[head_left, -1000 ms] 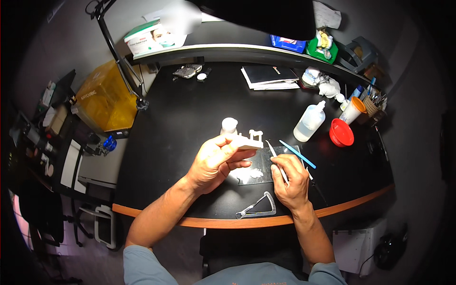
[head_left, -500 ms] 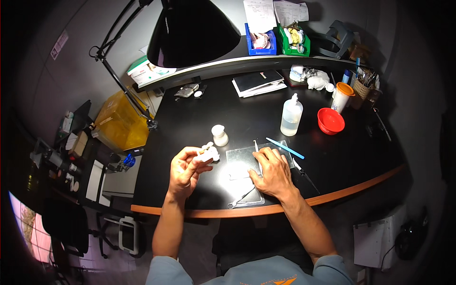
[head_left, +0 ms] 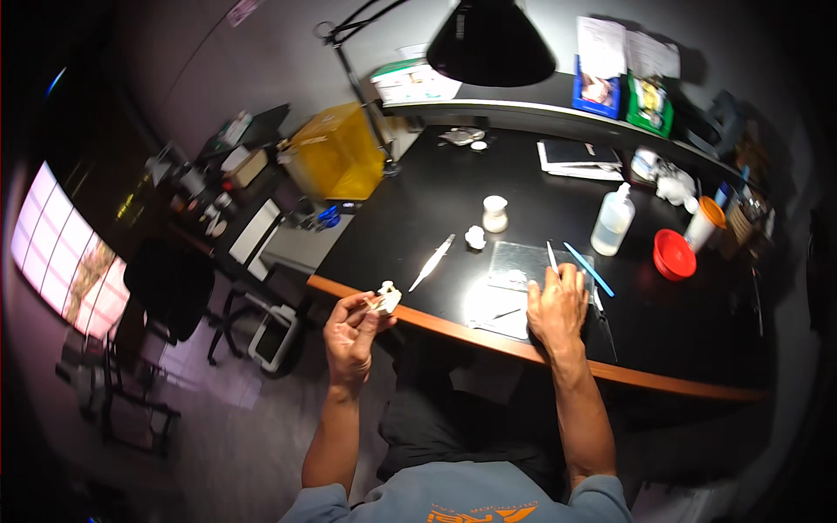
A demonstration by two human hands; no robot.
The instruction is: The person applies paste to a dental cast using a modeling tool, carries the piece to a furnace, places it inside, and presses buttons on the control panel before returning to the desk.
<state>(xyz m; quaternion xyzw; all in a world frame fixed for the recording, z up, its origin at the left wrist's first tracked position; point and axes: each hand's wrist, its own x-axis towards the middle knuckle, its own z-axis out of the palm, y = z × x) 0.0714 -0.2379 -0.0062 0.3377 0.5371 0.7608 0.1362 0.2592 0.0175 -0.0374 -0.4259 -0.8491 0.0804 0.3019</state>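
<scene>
My left hand (head_left: 349,340) pinches a small white, blocky piece (head_left: 385,298) just beside the desk's front edge. My right hand (head_left: 558,314) lies palm down over the glass slab (head_left: 514,254), fingers apart and touching a thin white tool (head_left: 550,254) that pokes out beyond them. A blue stick (head_left: 588,268) lies diagonally on the slab's right side. Left of the slab are a white lump (head_left: 475,237), a small pale jar (head_left: 494,218) and a slim white-and-metal tool (head_left: 432,261). The brightly lit part of the slab is too glared to make out.
A squeeze bottle (head_left: 613,222), red bowl (head_left: 674,254) and orange-lidded cup (head_left: 704,222) stand to the right. A black lamp (head_left: 491,44) hangs overhead; blue (head_left: 595,96) and green (head_left: 649,109) bins sit on the shelf. A yellow box (head_left: 336,152) and chair (head_left: 170,288) are at left.
The view has swung left. My left hand has moved left and down to the front edge with the white piece. My right fingers, earlier gripping the thin tool, now rest spread over it.
</scene>
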